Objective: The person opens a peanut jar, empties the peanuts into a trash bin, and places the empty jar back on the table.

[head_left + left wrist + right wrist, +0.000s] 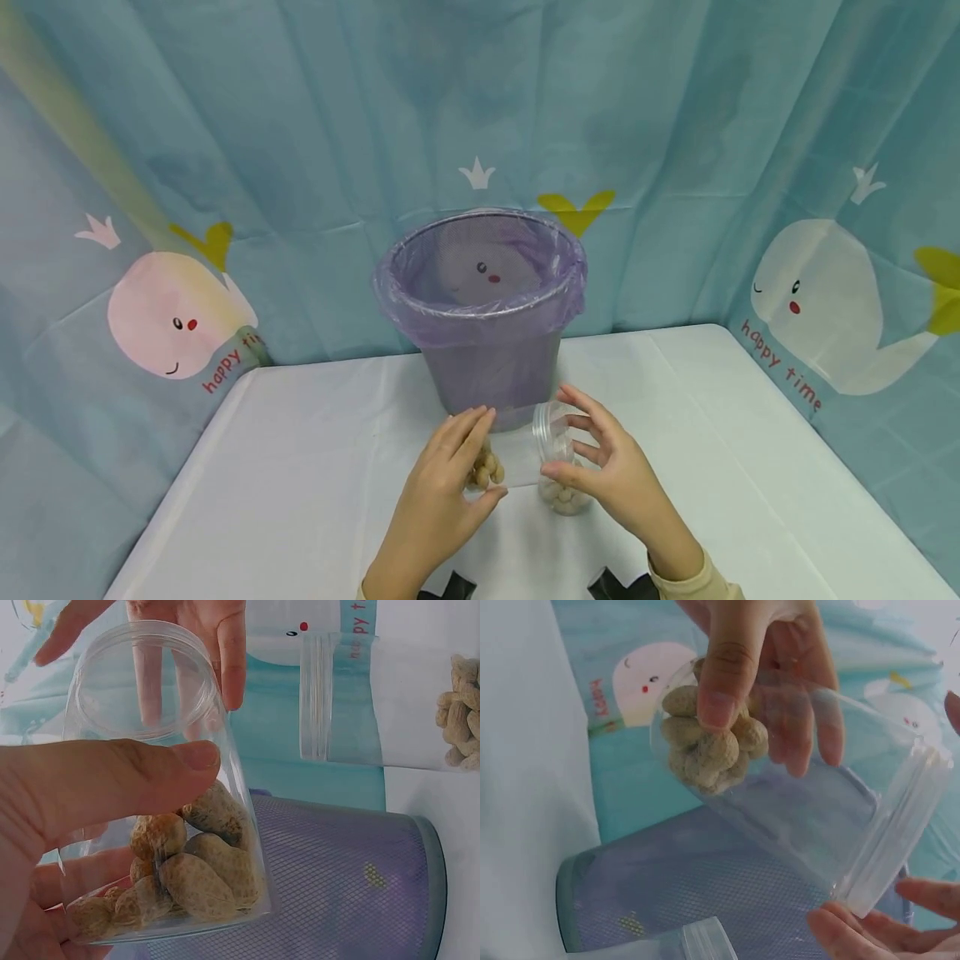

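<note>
A clear jar [517,454] lies tilted sideways between the hands, with peanuts [486,468] gathered at its base end. My left hand [442,492] grips that end, the thumb across the wall in the left wrist view. My right hand [615,467] is at the lidded end, its fingers spread around the clear lid [551,432]; in the right wrist view fingertips touch the lid's lower edge [855,900]. A second clear jar [564,498] with peanuts in its bottom stands below the right hand, its upper part partly hidden.
Behind the jars stands a purple mesh bin [491,371] lined with a purple bag. A white-covered table [300,467] carries everything, and a blue curtain [337,167] with whale prints hangs behind. Two black objects [626,586] lie at the bottom edge.
</note>
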Tool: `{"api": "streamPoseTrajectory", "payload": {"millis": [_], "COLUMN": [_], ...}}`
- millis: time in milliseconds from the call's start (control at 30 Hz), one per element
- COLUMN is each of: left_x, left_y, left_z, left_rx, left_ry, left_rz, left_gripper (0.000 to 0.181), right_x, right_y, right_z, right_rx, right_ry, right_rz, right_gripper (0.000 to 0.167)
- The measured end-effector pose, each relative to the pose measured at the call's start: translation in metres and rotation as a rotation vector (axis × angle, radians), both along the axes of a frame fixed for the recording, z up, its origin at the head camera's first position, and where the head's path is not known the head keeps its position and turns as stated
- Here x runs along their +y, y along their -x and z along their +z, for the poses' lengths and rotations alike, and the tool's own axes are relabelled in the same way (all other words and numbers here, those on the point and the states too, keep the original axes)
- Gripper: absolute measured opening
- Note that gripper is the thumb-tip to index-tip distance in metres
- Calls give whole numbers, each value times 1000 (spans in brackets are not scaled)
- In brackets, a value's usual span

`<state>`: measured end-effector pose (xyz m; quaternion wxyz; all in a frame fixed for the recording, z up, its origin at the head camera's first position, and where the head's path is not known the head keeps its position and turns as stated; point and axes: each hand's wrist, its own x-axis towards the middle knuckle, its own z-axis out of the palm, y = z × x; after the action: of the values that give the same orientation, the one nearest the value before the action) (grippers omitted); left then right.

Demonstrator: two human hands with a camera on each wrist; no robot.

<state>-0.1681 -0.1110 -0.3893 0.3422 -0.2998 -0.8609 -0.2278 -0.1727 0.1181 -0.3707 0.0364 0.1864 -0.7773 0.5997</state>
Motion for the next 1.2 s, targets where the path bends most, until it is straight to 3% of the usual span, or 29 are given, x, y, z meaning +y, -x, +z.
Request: {"api": "streamPoseTrajectory", "payload": {"millis": [267, 900, 1200], "left_x": [1, 0, 0], "left_y": [0, 0, 0], "left_z": [0, -1, 1], "left_rx": [-3, -9, -8], "left_ry": [0, 7, -3], "left_rz": [-15, -1, 4], "left_gripper": [101, 100, 101], "right_x": [-2, 0, -1], "right_y": [-1, -3, -2], "right_z": [1, 2, 0], "right_rx": [-78, 25, 21], "right_ry": [0, -16, -4], "right_rz": [-55, 2, -23], "right_gripper": [70, 68, 84]}}
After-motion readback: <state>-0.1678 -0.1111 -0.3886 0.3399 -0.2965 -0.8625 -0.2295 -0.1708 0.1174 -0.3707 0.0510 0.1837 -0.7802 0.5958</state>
